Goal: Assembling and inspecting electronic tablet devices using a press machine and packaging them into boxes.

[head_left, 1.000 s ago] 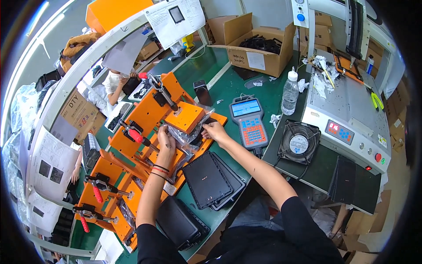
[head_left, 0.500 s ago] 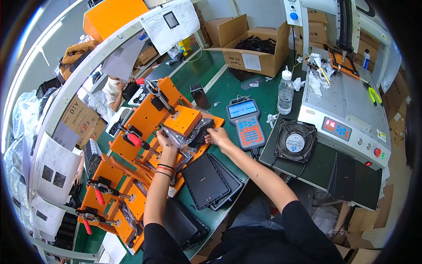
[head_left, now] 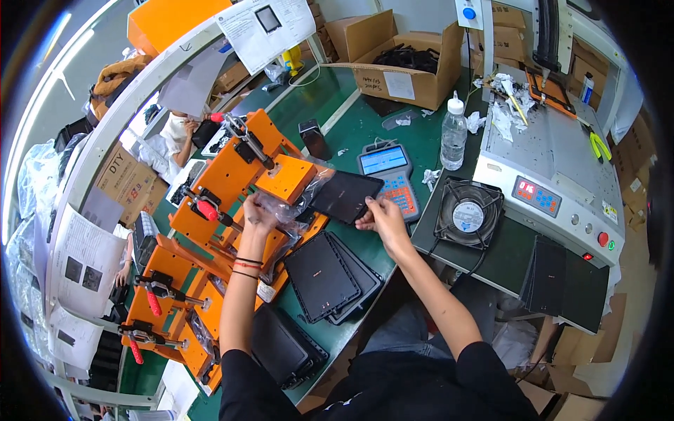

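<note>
A thin black rectangular panel [head_left: 345,196] is gripped at its near right corner by my right hand [head_left: 382,221], thumb on top. The panel is tilted above the table and overlaps the lower part of a blue handheld device with a keypad [head_left: 387,172]. My left hand [head_left: 258,217] is closed on crumpled clear plastic film [head_left: 282,210], which stretches up to the orange clamp fixture [head_left: 289,179]. Just below my hands, a stack of black panels [head_left: 321,275] lies on the green table. More black panels [head_left: 284,344] are piled by my left forearm.
Further orange fixtures with red-handled clamps [head_left: 153,302] line the left. A water bottle [head_left: 454,137], a fan [head_left: 469,214] and a grey machine [head_left: 540,189] stand at right. An open carton [head_left: 404,74] sits at the back. Another person's arm [head_left: 186,147] shows beyond the fixtures.
My right hand has moved right, and the black panel has come away from the orange fixture with it. My left hand has shifted slightly left and down, still on the film.
</note>
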`<state>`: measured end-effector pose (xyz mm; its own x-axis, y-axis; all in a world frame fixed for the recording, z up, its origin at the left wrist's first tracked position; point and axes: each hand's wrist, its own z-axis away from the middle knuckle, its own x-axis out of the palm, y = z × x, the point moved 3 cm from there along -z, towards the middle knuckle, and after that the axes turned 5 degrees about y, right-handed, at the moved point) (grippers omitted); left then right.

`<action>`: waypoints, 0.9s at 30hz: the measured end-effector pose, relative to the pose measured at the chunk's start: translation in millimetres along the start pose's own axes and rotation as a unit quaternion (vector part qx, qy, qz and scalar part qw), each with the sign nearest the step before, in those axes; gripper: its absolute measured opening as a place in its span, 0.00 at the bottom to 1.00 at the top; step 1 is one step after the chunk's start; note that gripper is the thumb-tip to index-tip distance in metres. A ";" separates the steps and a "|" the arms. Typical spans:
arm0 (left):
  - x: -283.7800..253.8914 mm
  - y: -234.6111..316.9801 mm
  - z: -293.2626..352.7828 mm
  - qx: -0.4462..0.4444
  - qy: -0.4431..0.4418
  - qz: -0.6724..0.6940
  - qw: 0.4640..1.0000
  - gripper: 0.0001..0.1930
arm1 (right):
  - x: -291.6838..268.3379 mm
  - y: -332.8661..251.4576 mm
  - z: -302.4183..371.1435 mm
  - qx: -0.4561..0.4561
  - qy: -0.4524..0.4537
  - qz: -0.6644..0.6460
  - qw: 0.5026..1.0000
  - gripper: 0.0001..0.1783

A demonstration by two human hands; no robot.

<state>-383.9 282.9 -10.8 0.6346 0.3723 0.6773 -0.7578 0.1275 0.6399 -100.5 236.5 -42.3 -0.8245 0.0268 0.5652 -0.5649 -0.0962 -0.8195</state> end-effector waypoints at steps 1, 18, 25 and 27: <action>-2.8 -0.7 0.4 0.002 -0.003 0.001 1.000 0.15 | -3.1 -4.4 6.4 -0.023 0.007 0.002 1.000 0.13; 176.2 123.2 33.3 0.474 0.068 -0.141 0.866 0.18 | -23.1 -80.5 128.8 -0.095 -0.011 0.031 0.995 0.11; 230.4 83.9 94.4 0.734 -0.168 -0.379 0.539 0.15 | -41.3 -87.7 147.1 -0.068 -0.007 0.036 0.997 0.09; 206.6 98.8 43.4 0.585 -0.110 -0.555 0.581 0.25 | -36.8 -88.2 148.2 -0.069 -0.021 0.021 0.997 0.08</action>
<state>-321.2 332.5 208.1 0.7355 0.5147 -0.4406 0.6770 -0.5839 0.4480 -15.5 96.6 23.2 -0.8475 -0.0169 0.5306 -0.5308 0.0406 -0.8465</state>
